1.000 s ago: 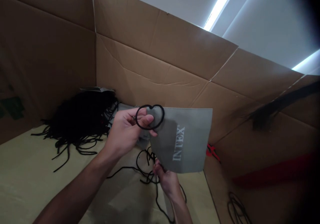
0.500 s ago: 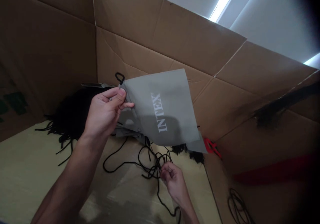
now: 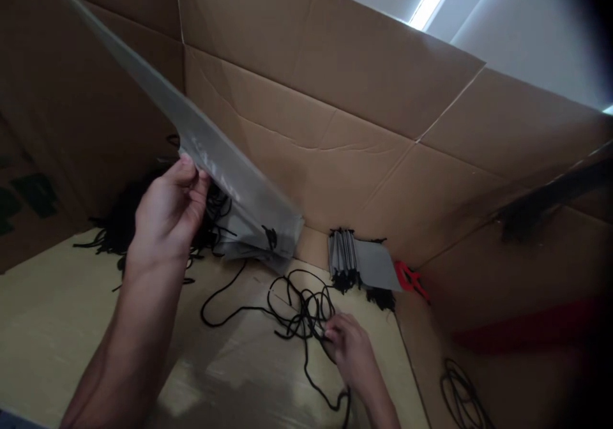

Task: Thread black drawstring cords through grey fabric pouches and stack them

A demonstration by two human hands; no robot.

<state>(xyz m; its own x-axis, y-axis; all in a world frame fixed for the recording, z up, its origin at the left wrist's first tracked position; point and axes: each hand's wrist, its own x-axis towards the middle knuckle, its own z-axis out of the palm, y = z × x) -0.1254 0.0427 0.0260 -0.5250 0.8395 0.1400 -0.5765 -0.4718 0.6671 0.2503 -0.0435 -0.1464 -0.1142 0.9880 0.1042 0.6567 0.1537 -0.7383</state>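
My left hand (image 3: 167, 209) pinches the edge of a grey drawstring bag (image 3: 211, 145), lifted and seen almost edge-on. A small loop of black cord sticks out beside my fingertips. Lower right, my right hand (image 3: 352, 352) has thumb and fingers closed on a black cord (image 3: 306, 317) at the side of a loose tangle on the table. More grey bags (image 3: 258, 247) lie beneath the lifted one, partly hidden by it. Behind my left wrist is a dark heap of black cords (image 3: 127, 215).
A pale yellow table (image 3: 48, 314) is bounded by tall cardboard walls (image 3: 297, 65). At the back right stand a bunched stack of grey bags (image 3: 342, 256), a flat grey bag (image 3: 380, 266) and a red-handled tool (image 3: 410, 281). Coiled dark cord (image 3: 460, 394) lies at lower right.
My left hand has moved left with the bag, which has swung from showing its INTEX print to nearly edge-on, uncovering the stack behind. My right hand has shifted slightly right.
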